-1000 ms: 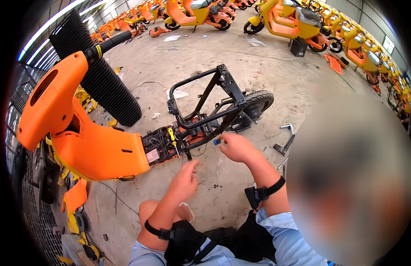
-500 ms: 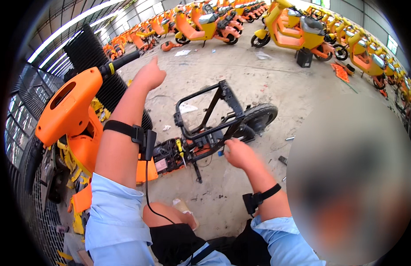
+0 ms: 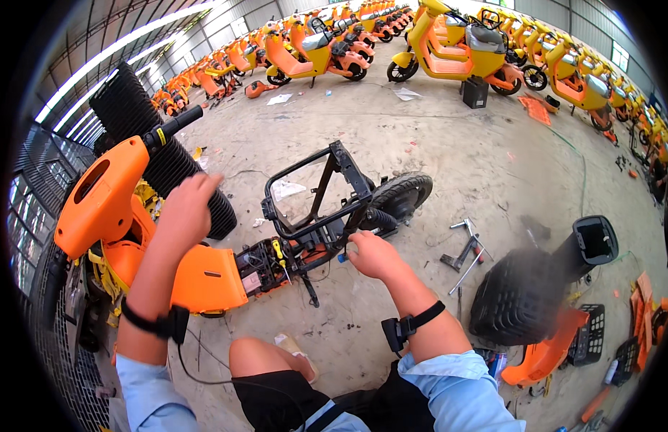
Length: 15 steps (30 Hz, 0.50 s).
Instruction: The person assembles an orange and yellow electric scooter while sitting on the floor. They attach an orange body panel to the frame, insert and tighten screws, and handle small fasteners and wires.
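Observation:
A partly stripped scooter lies across the middle, with an orange front shell (image 3: 100, 180), an orange floor panel (image 3: 208, 277) and a bare black seat frame (image 3: 316, 191). My left hand (image 3: 186, 209) is raised above the floor panel, holding nothing, fingers stretched toward the far right. My right hand (image 3: 373, 253) is closed beside the frame's lower rear part. A small blue piece (image 3: 342, 258) shows at its fingertips; what the fingers grip is hidden. A yellow-handled screwdriver (image 3: 278, 252) rests on the exposed wiring compartment (image 3: 255, 266). Behind is the rear wheel (image 3: 406, 198).
A tall stack of black baskets (image 3: 183, 173) stands beyond my left hand. At right are metal tools (image 3: 463, 252), a black basket (image 3: 510, 299) and an orange shell piece (image 3: 546, 353). Rows of orange-yellow scooters (image 3: 456, 54) fill the back. Wire mesh (image 3: 68, 353) runs along the left.
My left hand has come down from near the handlebar grip, its fingers now stretched out. My right hand stays by the frame. The view has shifted; the large blur at right is gone, showing baskets and tools.

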Motion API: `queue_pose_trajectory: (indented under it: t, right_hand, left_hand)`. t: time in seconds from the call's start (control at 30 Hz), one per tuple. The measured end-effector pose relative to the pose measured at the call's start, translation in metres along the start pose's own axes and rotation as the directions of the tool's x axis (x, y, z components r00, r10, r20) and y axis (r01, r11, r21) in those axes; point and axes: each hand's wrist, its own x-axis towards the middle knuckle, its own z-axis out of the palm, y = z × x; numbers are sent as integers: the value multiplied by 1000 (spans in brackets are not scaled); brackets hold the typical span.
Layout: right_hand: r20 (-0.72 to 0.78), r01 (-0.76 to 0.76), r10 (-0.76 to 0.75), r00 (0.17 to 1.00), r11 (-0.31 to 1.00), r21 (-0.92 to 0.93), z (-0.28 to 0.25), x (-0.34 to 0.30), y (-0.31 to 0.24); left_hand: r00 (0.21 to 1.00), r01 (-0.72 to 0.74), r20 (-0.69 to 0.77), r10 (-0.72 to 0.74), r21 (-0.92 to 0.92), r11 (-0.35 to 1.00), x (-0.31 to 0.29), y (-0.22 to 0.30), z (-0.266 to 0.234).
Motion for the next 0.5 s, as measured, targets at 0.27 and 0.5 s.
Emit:
queue_pose_trajectory:
  t: [0.27,0.5]
  right_hand:
    - [94,4,-5,996,1000,11,8,-7,-2]
    - [139,12,-10,990,1000,-11,7,-11,1]
  left_hand:
    - [897,286,-428,-110,371,883,-117,-57,-131]
    - [600,796,-341,-724,348,496,-194,-152,-183]
